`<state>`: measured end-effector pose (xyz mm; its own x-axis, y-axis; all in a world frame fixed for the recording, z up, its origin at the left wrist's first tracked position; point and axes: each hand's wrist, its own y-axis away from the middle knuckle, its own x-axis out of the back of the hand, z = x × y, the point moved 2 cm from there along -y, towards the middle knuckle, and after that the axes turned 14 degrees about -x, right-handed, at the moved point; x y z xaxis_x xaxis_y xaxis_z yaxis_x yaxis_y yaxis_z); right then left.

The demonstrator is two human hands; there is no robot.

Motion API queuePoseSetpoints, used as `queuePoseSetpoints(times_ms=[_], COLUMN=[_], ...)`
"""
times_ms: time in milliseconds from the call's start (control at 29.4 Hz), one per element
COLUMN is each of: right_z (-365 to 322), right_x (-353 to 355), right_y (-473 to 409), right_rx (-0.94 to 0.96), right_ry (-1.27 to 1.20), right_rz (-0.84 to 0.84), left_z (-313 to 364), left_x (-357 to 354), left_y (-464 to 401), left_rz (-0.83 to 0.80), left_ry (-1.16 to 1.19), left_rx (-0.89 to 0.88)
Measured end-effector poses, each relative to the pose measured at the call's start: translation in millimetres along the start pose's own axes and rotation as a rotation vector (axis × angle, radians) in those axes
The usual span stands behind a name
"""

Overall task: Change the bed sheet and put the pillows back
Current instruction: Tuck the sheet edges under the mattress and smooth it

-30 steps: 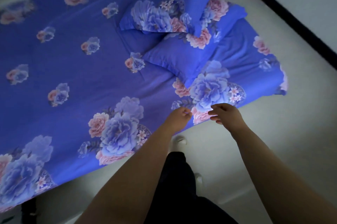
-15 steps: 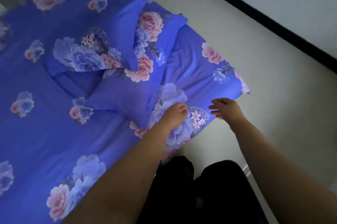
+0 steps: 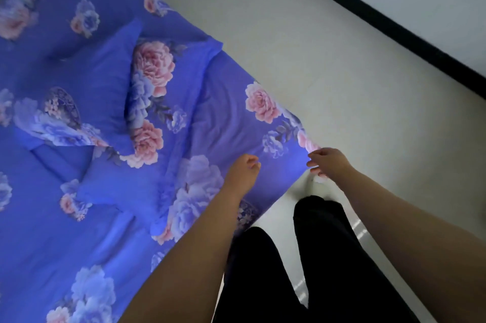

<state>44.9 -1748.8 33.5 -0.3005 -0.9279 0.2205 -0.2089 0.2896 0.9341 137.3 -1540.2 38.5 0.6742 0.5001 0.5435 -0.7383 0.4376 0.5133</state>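
Bedsheet, blue with pink and pale flowers, covers the bed, its corner running toward the pale floor at the right; two pillows in matching cases lie on it, overlapping, the upper one's long axis slanting across the lower; left hand hovers over the sheet near the corner, grip loosely curled, holding nothing; right hand is at the sheet's corner edge, fingers bent; whether they pinch the cloth I cannot tell.

Hands at floral sheet corner, pillows beyond
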Motion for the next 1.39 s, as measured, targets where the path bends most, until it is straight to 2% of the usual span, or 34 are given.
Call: queuePoseSetpoints(times_ms=[102, 238, 476, 612, 714, 782, 850, 952, 1020, 1156, 1258, 1326, 1394], right_z=[-11, -9, 35, 54, 57, 60, 64, 76, 92, 96, 85, 80, 80], right_x=[47, 70, 49, 37, 24, 16, 15, 36, 55, 61, 43, 34, 28], right_y=[-42, -96, -214, -277, -309, -322, -331, -325, -329, -347, -350, -344, -335], right_rx=[-0.026, -0.164, -0.511, -0.565, -0.62, -0.597, -0.425, -0.191, -0.227, -0.511, -0.564, -0.553, -0.532], right_ry=[-0.015, -0.208, -0.6, -0.588, -0.738, -0.557, -0.301, -0.023, -0.089, -0.485, -1.021, -1.076, -0.9], right_rz=[0.041, 0.032, 0.03, 0.061, -0.014, -0.04, 0.035, 0.392, 0.499, 0.343, 0.039, -0.068, -0.026], left_z=[32, 60, 56, 41, 31, 27, 24, 25, 27, 25, 17, 14, 16], left_x=[-30, -55, -108, -145, -170, -184, -196, -203, -208, -219, -224, -225, -230], left_y=[-32, -80, -182, -225, -242, -248, -250, -251, -255, -265, -272, -276, -279], left_rz=[-0.017, -0.024, -0.1, -0.09, -0.075, -0.097, -0.121, -0.121, -0.144, -0.366, -0.625, -0.746, -0.83], left_ry=[-0.068, -0.228, -0.379, -0.62, -0.737, -0.765, -0.794, -0.848, -0.898, -1.154, -1.228, -1.277, -1.303], left_rx=[-0.002, -0.143, -0.234, -0.347, -0.402, -0.426, -0.451, -0.499, -0.522, -0.483, -0.423, -0.419, -0.417])
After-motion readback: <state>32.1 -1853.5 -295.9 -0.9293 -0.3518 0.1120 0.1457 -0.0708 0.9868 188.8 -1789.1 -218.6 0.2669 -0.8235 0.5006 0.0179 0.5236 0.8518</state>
